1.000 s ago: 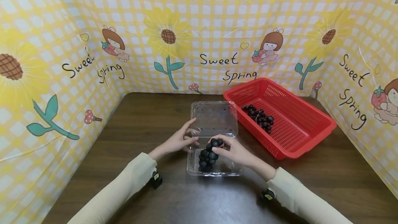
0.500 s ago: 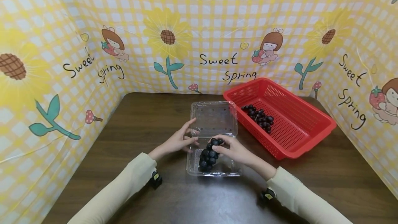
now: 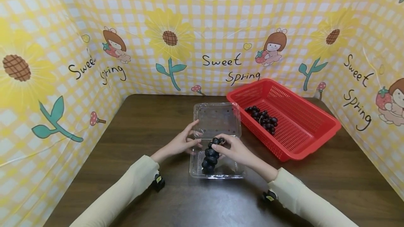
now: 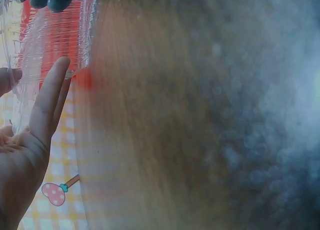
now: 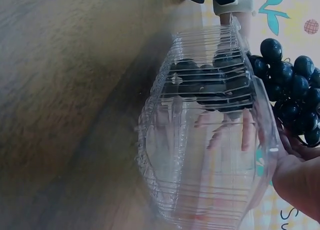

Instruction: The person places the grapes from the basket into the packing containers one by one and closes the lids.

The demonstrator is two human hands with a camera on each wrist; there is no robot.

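A bunch of dark grapes (image 3: 210,157) stands tilted over the near half of a clear plastic clamshell box (image 3: 228,176). My right hand (image 3: 236,150) grips its upper end between thumb and fingers. In the right wrist view, grapes (image 5: 295,89) rise above the box's rim, and more grapes (image 5: 212,87) show through its ribbed wall. My left hand (image 3: 179,143) is at the box's left side, fingers spread and fairly straight. The left wrist view shows its fingers (image 4: 47,97) beside the clear wall; whether they all touch it I cannot tell.
The box's lid (image 3: 217,119) lies folded back, away from me. Right of it, a red plastic basket (image 3: 320,143) holds another bunch of dark grapes (image 3: 266,119). Both stand on a dark wooden table (image 3: 145,115), with a yellow checked cloth (image 3: 217,20) hanging around it.
My right hand has shifted slightly up and left, and the upper end of the grape bunch has turned with it. The left hand, box and basket stay in place.
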